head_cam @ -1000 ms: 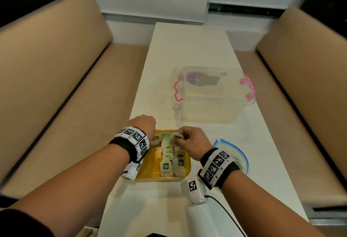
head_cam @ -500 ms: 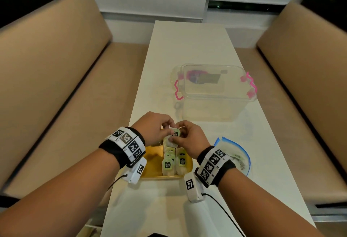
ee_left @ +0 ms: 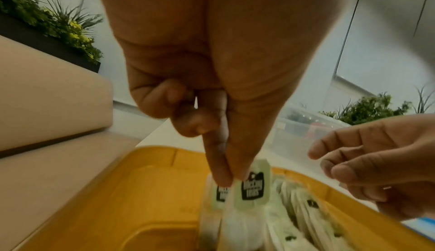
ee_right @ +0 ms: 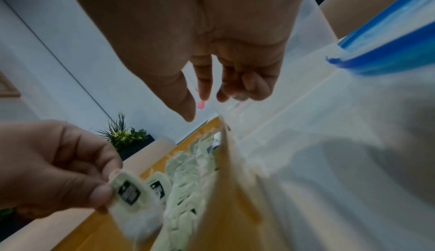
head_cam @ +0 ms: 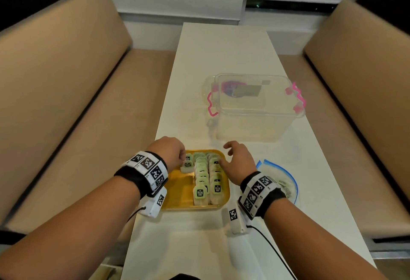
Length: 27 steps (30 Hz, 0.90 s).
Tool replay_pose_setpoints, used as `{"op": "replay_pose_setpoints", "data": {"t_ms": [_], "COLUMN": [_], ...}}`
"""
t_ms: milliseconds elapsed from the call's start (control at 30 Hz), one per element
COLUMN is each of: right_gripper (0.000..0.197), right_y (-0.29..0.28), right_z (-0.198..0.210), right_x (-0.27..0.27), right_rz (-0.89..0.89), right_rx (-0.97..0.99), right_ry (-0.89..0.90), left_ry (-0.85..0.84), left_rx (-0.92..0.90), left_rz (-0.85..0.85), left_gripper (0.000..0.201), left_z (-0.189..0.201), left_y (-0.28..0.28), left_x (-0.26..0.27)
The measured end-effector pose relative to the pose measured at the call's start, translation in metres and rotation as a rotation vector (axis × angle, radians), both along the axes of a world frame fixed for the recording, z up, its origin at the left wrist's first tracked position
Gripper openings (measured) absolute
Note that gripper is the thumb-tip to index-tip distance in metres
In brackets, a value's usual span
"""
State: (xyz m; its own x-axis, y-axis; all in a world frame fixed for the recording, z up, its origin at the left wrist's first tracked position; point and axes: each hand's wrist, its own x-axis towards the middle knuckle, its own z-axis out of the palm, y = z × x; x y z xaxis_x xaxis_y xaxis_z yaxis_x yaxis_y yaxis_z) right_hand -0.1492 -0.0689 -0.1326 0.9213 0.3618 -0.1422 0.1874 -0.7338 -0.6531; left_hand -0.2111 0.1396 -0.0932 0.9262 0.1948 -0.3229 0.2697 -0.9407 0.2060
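A yellow tray (head_cam: 177, 188) lies on the white table near me, with two rows of green-tagged tea bags (head_cam: 208, 175) standing along its right side. My left hand (head_cam: 184, 160) is at the tray's far left part, thumb and forefinger pinching two tea bags (ee_left: 254, 186) by their tags; the bags hang down into the tray (ee_left: 132, 190). My right hand (head_cam: 223, 154) hovers over the tray's far right corner with fingers spread and holds nothing. In the right wrist view its fingers (ee_right: 203, 87) are loose, and the left hand's tea bag (ee_right: 129, 191) shows at the lower left.
A clear plastic box (head_cam: 255, 106) with pink latches stands on the table beyond the tray. A zip bag with a blue seal (head_cam: 286, 175) lies right of the tray, partly under my right wrist. Tan benches (head_cam: 66, 102) flank the narrow table.
Both hands held a tea bag together above the tray's far end. Now the right hand has let go and opened, and the left has brought the bags down at the tray's left.
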Motion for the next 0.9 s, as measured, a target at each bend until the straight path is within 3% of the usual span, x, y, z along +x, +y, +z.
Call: {"op": "replay_pose_setpoints", "data": {"t_ms": [133,400,600,767,900], "right_gripper": [0.040,0.039,0.038,0.027,0.022], "right_y": [-0.003,-0.009,-0.037,-0.092,-0.143], "right_z": [-0.006,-0.008,0.001,0.016,0.020], "right_x": [-0.004,-0.006,-0.002,0.017,0.033], "right_rz": [0.017,0.032,0.059,0.002,-0.015], "right_rx": [-0.014,0.036,0.138,0.151,-0.099], "right_ry": [0.104,0.116,0.121,0.045,0.011], "left_ry": [0.090,0.120,0.139,-0.083,-0.212], "left_rx": [0.110,0.210,0.212,0.042,-0.210], "left_rz": [0.034,0.101,0.155,0.138,-0.084], "left_gripper": [0.008,0.008,0.014,0.024,0.013], "left_z": [-0.013,-0.024,-0.003,0.039,0.046], "left_y": [-0.006,-0.011,-0.018,-0.060,-0.131], "left_x": [0.011,0.025,0.022,0.025,0.037]}}
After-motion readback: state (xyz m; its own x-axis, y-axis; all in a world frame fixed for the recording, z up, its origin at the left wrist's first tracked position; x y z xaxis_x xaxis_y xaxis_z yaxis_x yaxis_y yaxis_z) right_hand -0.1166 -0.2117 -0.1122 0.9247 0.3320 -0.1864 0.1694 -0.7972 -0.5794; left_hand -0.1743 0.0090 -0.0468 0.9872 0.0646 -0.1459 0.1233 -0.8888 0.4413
